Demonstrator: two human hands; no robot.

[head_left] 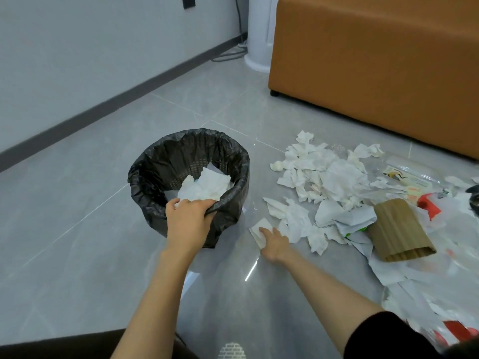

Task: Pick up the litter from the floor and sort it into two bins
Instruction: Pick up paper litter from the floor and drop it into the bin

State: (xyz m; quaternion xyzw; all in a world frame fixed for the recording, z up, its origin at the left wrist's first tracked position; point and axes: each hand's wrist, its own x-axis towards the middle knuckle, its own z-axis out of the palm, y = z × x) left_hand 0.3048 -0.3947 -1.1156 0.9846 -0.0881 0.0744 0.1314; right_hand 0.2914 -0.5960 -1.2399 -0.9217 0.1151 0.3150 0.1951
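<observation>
A round bin (158, 161) lined with a black bag stands on the grey floor, with crumpled white paper (207, 186) inside. My left hand (188, 218) grips its near rim. To the right lies a pile of crumpled white tissues (318, 177), with clear plastic wrappers (412, 177) and a brown corrugated cardboard piece (399, 229) further right. My right hand (274, 243) is down on the floor at the pile's near left edge, fingers on a white tissue (259, 230); whether they pinch it I cannot tell.
An orange-brown sofa (375, 68) stands at the back right. A white cylindrical appliance (259, 35) with cables sits by the wall beside it. More white and red wrappers (451, 330) lie at the lower right. A dark edge (51, 345) fills the bottom left corner.
</observation>
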